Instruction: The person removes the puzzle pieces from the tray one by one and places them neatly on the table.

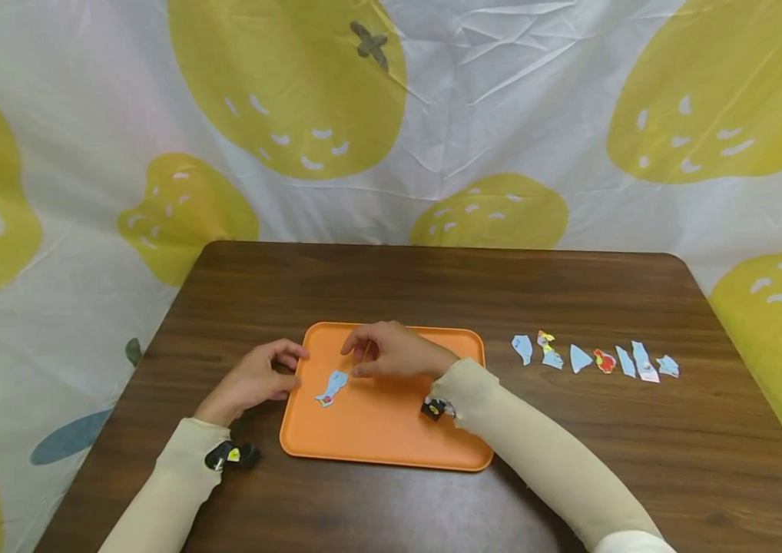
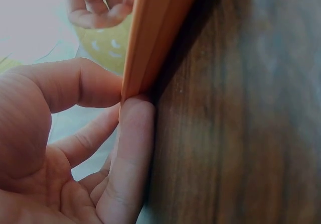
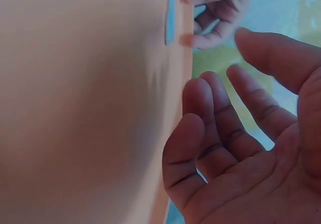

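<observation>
An orange tray (image 1: 391,442) lies on the table, its left rim between the thumb and fingers of my left hand (image 1: 256,378). In the left wrist view, the fingertips (image 2: 138,113) press right at the tray's side wall. On the tray's left part is a light-blue cut-out paper piece (image 1: 333,386) with a small red patch at its lower end. My right hand (image 1: 394,351) hovers over the tray, just right of that piece. Its fingers are loosely bent and a gap shows between thumb and fingers (image 3: 198,96), with nothing in them.
Several cut-out paper pieces lie in a row on the table right of the tray, among them a blue triangle (image 1: 580,359), a red piece (image 1: 604,361) and a tall strip (image 1: 644,362). A fruit-print curtain (image 1: 336,207) hangs behind the dark wooden table (image 1: 432,284).
</observation>
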A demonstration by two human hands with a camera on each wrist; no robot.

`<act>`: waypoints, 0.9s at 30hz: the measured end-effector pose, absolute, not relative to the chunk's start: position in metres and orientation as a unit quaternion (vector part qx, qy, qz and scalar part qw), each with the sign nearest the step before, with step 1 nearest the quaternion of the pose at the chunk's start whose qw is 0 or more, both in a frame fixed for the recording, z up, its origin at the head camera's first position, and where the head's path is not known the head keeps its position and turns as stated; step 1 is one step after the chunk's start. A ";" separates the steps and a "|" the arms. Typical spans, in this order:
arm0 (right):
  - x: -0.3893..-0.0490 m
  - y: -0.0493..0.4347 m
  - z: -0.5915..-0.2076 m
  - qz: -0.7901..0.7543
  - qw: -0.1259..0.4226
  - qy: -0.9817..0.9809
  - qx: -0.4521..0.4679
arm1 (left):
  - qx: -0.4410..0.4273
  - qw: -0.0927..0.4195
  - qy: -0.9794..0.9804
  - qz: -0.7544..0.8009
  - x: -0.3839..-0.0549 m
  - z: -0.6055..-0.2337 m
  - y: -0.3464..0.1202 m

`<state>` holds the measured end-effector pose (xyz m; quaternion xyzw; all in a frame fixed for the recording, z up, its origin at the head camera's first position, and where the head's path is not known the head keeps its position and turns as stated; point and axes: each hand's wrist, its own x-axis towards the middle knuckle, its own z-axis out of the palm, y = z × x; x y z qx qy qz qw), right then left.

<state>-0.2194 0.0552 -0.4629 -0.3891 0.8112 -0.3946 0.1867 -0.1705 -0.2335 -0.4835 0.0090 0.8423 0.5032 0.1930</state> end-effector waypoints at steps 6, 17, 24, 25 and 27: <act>-0.219 0.041 -0.469 -0.380 0.204 0.805 -0.407 | 0.009 0.194 0.845 0.498 -0.171 -0.484 -0.233; -0.216 0.027 -0.475 -0.321 0.207 0.829 -0.408 | 0.010 0.192 0.844 0.500 -0.170 -0.484 -0.233; -0.216 0.022 -0.475 -0.273 0.203 0.851 -0.400 | 0.010 0.191 0.844 0.502 -0.170 -0.484 -0.233; -0.216 0.022 -0.475 -0.276 0.206 0.850 -0.398 | 0.009 0.191 0.844 0.501 -0.170 -0.484 -0.233; -0.215 0.023 -0.475 -0.280 0.206 0.849 -0.397 | 0.008 0.191 0.845 0.499 -0.169 -0.484 -0.233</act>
